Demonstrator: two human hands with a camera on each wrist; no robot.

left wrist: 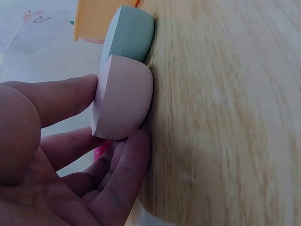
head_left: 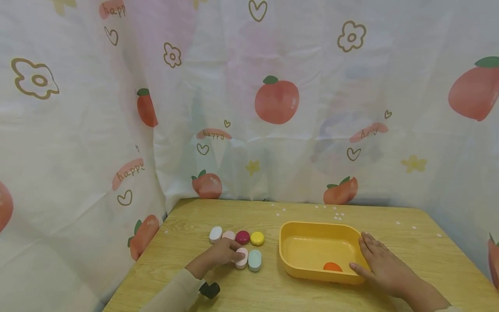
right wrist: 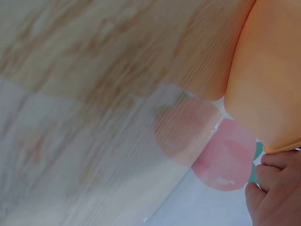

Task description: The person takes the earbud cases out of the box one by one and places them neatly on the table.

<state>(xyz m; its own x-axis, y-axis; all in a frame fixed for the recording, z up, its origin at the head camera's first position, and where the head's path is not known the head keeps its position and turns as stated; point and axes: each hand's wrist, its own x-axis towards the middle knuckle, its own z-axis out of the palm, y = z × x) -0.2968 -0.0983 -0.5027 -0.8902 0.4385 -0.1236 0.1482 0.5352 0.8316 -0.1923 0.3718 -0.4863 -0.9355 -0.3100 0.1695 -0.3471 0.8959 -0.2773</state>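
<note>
My left hand [head_left: 222,255] pinches a pale pink oval piece [left wrist: 124,96] on the table, thumb over its flat top and fingertips low at its side. A mint green oval piece [head_left: 255,260] sits right beside it. Just behind are a white oval piece [head_left: 215,234], a second pinkish piece [head_left: 228,235] partly covered by the hand, a dark red round piece [head_left: 242,237] and a yellow round piece [head_left: 257,238]. With straight fingers, my right hand [head_left: 383,266] rests on the right rim of a yellow plastic basin [head_left: 304,251]. Inside the basin lies an orange round piece [head_left: 332,267].
The wooden table [head_left: 187,216] has small white specks along its back part. A white printed curtain [head_left: 304,164] hangs behind it and at both sides. Beside the left sleeve shows a small black object [head_left: 210,290].
</note>
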